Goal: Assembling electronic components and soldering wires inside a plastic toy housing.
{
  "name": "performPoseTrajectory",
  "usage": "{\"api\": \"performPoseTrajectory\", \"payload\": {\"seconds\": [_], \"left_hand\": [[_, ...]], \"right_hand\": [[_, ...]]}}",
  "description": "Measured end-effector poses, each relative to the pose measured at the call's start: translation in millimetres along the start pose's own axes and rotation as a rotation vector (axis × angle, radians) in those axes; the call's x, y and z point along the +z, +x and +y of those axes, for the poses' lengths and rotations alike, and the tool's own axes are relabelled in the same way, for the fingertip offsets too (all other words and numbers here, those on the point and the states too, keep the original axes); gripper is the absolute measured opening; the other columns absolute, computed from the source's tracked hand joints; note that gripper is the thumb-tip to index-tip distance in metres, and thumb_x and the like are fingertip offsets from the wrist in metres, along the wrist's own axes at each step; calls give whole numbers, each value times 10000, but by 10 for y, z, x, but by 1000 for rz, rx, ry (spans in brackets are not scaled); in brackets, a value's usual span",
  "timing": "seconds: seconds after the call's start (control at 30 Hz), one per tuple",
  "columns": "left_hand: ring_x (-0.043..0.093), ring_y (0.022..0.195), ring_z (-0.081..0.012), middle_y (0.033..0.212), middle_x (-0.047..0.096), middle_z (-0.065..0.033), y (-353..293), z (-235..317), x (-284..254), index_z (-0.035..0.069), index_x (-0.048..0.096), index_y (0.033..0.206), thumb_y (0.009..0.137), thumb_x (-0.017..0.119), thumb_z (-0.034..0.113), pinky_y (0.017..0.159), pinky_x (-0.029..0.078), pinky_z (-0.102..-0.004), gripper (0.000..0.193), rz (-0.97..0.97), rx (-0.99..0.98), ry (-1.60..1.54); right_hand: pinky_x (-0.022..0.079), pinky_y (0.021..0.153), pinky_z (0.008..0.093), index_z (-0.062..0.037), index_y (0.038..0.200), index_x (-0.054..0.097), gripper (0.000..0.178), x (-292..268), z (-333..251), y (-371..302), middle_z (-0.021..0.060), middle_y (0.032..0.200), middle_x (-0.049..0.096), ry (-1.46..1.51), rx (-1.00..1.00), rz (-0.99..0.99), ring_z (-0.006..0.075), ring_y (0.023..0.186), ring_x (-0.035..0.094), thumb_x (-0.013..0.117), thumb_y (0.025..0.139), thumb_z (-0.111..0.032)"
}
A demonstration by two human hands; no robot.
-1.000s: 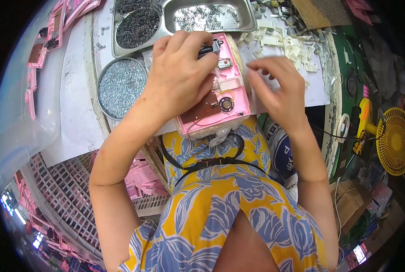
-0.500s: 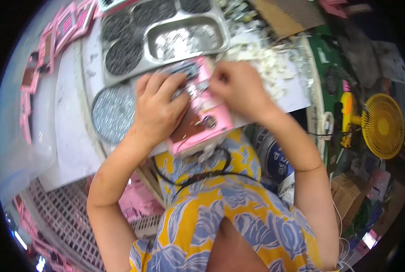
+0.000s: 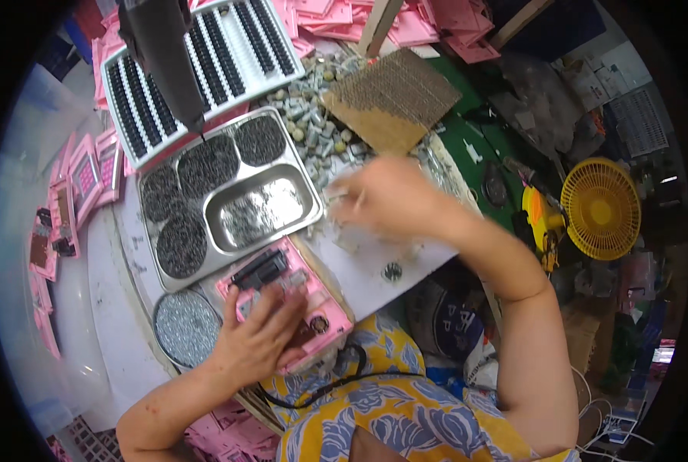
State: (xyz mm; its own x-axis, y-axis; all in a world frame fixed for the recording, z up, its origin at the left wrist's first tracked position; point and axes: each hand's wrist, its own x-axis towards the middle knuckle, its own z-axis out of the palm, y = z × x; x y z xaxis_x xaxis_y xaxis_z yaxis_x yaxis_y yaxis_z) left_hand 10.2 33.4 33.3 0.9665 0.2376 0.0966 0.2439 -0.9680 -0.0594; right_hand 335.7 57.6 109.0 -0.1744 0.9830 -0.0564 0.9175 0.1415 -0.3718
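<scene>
Some of the pink rectangular plastic casing (image 3: 335,322), beside the divided steel tray (image 3: 290,202), hides under the left hand (image 3: 263,333), half open, fingers bent. The right hand (image 3: 375,198) is stretched forward, blurred; its opening and hold I cannot tell.

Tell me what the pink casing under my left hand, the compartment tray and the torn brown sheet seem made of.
Pink casing: probably moulded plastic, fairly smooth, judging by its even colour.
Compartment tray: likely polished stainless steel; its well reflects bright glare.
Torn brown sheet: apparently matte corrugated cardboard, with exposed ridges.
</scene>
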Motion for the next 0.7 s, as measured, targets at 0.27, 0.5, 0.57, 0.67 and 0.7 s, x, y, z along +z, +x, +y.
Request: {"api": "performPoseTrajectory", "payload": {"seconds": [0.27,0.5,0.57,0.67,0.7], "left_hand": [[192,1548,-249,1611,379,30,-1,-369,-110,222,461,1530,900,436,750,1151,-12,-745,823,-173,189,79],[139,1566,-252,1640,335,34,9,-412,-14,320,416,1551,914,433,745,1143,-75,-742,766,-182,148,-28],[140,1567,-251,1637,342,40,-67,-411,12,321,418,1550,908,440,748,1133,-49,-753,772,-202,120,-42],[133,1569,-251,1639,338,62,-75,-400,48,350,393,1559,888,473,743,1109,16,-765,782,-254,90,-74],[112,1573,-250,1651,313,66,-65,-380,51,371,383,1559,872,499,734,1097,25,-775,785,-317,68,-97]], "right_hand": [[533,762,435,2,957,707,239,-1022,1410,1570,190,872,719,-273,-66,360,349,830,704,673,844,-206],[561,877,389,55,1243,600,458,-770,2291,3866,225,1178,692,-25,784,742,317,1005,706,654,886,-225],[561,872,387,47,1233,611,445,-646,2309,4031,211,1156,696,87,796,803,315,986,703,657,893,-235],[561,865,385,36,1219,628,427,-782,2372,3931,191,1123,702,178,643,906,311,957,698,663,903,-249],[561,862,384,32,1214,634,421,-823,2388,3881,184,1112,704,224,573,928,310,947,696,665,907,-254]]}}
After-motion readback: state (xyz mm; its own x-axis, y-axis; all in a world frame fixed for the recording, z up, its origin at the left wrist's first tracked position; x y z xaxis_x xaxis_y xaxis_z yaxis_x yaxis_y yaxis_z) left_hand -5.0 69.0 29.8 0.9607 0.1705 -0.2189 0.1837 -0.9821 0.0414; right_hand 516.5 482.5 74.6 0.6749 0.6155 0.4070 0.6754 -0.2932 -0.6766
